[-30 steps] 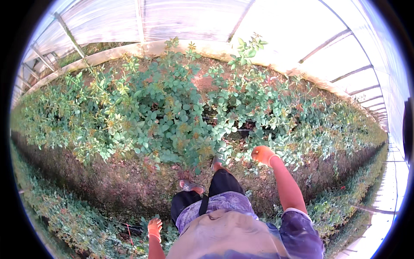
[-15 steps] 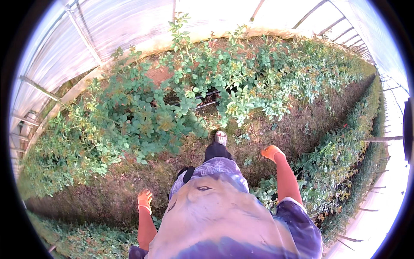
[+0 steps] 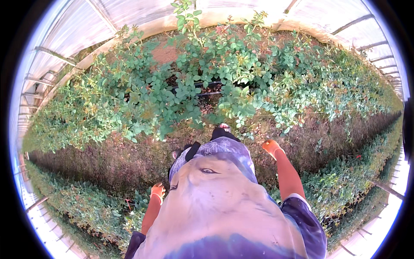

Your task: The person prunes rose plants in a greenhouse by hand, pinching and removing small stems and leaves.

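My left hand point(image 3: 158, 190), in an orange glove, hangs low beside my body over the edge of the near row of plants. Its fingers are loosely bent and a little apart, and no object shows in them. My right hand point(image 3: 271, 147), gloved in orange too, is held out over the bare soil path point(image 3: 310, 134). Those fingers are curled in, and nothing shows between them. Across the path stands a row of leafy green rose-like bushes point(image 3: 181, 101), apart from both hands.
Another planted row point(image 3: 340, 185) runs behind me on both sides. A thin dark pipe point(image 3: 209, 88) lies low among the far bushes. Pale plastic sheeting on metal ribs point(image 3: 101, 15) curves around the plot. My shoe point(image 3: 224, 127) shows on the path.
The view has turned and moved forward along the path. My left hand has come closer to my body, its fingers more bent. My right hand stays out at the side.
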A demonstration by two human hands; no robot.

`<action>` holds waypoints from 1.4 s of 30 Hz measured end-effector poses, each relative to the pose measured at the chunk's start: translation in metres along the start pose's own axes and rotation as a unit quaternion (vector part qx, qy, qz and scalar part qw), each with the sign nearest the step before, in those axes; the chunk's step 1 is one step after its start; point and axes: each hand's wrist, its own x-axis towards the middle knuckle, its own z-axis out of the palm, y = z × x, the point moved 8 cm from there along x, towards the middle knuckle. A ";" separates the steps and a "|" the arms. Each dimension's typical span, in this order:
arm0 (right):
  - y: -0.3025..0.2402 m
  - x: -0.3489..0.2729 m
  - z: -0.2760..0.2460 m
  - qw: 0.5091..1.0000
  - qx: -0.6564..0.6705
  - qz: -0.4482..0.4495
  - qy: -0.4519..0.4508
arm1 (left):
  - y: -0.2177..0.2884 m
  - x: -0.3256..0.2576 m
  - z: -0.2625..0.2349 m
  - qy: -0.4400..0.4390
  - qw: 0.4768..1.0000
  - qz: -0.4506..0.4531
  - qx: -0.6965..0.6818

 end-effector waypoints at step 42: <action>-0.150 -0.068 0.168 0.950 -0.254 -0.145 -0.110 | -0.187 -0.065 -0.025 0.061 0.918 0.084 -0.382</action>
